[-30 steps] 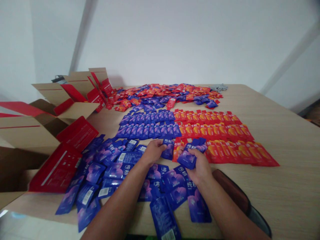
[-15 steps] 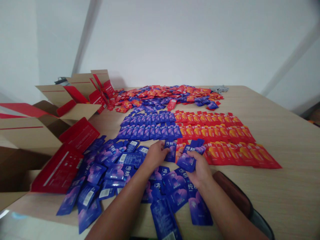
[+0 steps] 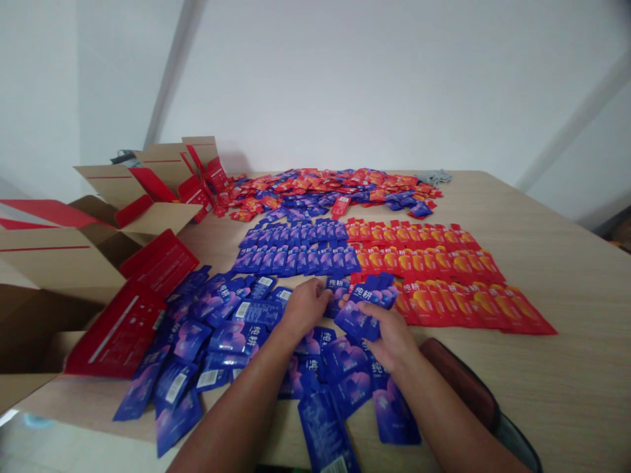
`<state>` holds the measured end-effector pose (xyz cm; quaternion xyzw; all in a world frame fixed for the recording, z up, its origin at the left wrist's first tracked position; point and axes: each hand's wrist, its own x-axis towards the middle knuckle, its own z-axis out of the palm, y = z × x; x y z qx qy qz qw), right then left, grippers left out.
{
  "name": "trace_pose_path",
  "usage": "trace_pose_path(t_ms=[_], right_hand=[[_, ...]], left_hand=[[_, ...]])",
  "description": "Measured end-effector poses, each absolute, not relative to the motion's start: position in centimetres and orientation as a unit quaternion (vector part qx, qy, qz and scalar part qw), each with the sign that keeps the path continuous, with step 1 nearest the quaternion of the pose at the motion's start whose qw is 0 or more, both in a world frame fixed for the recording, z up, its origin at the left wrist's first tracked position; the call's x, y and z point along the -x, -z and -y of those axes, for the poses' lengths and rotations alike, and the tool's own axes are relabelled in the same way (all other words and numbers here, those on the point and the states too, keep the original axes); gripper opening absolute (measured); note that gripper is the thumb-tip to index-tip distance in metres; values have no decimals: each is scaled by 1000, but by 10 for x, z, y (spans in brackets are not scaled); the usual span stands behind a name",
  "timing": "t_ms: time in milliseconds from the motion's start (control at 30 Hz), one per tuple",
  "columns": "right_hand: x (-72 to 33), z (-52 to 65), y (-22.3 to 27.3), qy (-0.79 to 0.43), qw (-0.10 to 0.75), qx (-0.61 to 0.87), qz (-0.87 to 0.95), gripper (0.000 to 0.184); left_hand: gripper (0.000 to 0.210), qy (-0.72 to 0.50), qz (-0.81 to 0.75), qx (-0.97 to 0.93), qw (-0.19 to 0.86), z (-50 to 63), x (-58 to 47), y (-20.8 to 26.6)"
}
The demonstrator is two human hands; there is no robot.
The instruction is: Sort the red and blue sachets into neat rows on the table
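My right hand (image 3: 392, 335) grips a small stack of blue-purple pouches (image 3: 362, 309), tilted over the front row. My left hand (image 3: 306, 305) has its fingers closed at the left edge of another blue pouch (image 3: 338, 289), which lies flat at the end of that row. Part of this pouch is hidden behind the fingers and the held stack. To the right, overlapping red-orange pouches (image 3: 463, 302) continue the row. Behind them are two neat rows of blue pouches (image 3: 296, 259) and red pouches (image 3: 419, 259). Loose blue pouches (image 3: 236, 338) lie under and around my forearms.
Open red and tan cartons (image 3: 118, 335) stand along the left side. A mixed heap of red and blue pouches (image 3: 315, 184) spreads across the back, with a grey cloth (image 3: 434, 176) beside it. Near my right forearm lies a dark brown case (image 3: 461, 384) on the wooden table (image 3: 566, 276).
My right hand has moved left with the blue pouches, closer to my left hand. The left hand has stayed almost in place at the row's end.
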<state>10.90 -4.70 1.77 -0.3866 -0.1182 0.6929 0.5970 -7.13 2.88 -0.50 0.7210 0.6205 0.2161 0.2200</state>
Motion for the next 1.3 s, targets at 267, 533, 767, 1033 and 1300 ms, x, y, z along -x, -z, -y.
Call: trace_pose_path(t_ms=[267, 533, 767, 1033, 1300], right_hand=[[-108, 48, -17, -675, 601, 412, 118, 49], [-108, 49, -16, -665, 609, 419, 108, 47], [-108, 50, -16, -672, 600, 414, 129, 44], [-101, 53, -14, -687, 580, 402, 174, 40], [-100, 53, -13, -672, 587, 405, 199, 42]], left_hand=[[29, -266, -589, -749, 147, -21, 102, -11], [53, -30, -696, -717, 8, -3, 138, -8], [54, -14, -679, -734, 9, 14, 149, -7], [46, -258, -577, -749, 199, 15, 111, -35], [36, -353, -472, -598, 543, 4, 58, -26]])
